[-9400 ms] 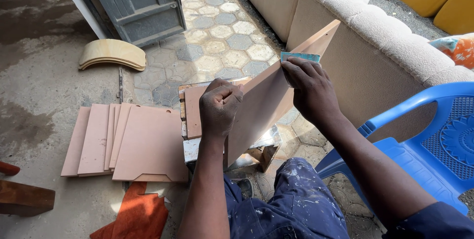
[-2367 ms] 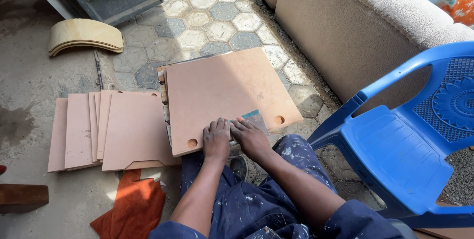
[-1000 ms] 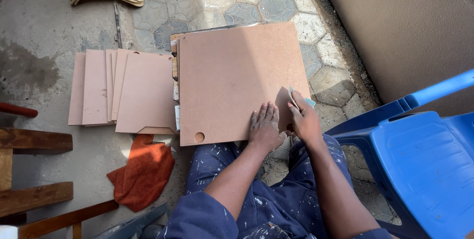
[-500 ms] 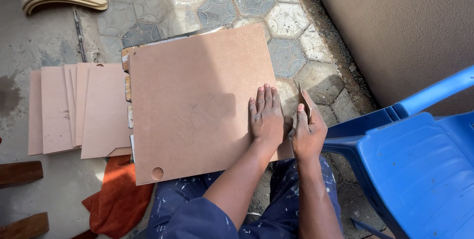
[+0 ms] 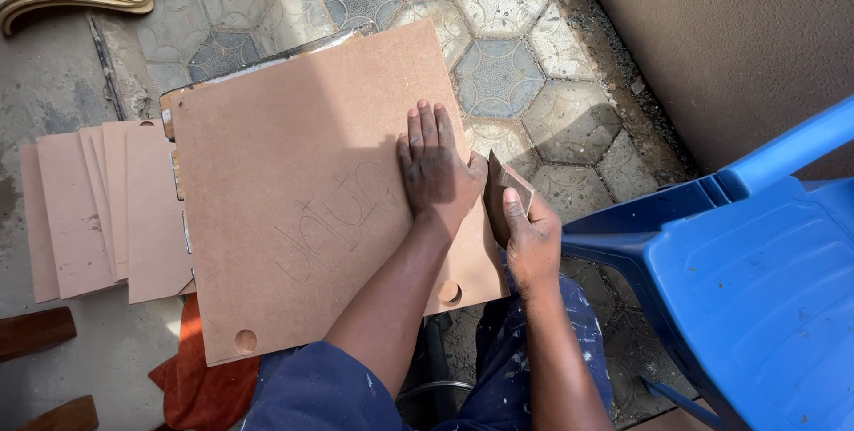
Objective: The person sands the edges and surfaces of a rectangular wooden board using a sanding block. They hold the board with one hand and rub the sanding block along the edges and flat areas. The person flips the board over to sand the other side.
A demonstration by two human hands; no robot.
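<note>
Fibreboard panel [image 5: 294,209] laid flat across low support, near edge over lap; 2 round holes visible along that edge. Left hand [image 5: 433,167] pressed flat on panel, fingers extended, nothing gripped — judged to be steadying panel against sliding. Right hand [image 5: 527,237] closed around folded sandpaper [image 5: 500,191], sheet held against panel's right edge, apparently positioned for edge work. Stack of similar panels [image 5: 93,209] lying on floor to left, partly overlapped. Orange cloth [image 5: 191,378] beneath near corner. Blue plastic chair [image 5: 756,280] just beside right arm.

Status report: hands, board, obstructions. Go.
Left hand flat on board. Right hand grips folded sandpaper against board's right edge. Blue chair close beside.
</note>
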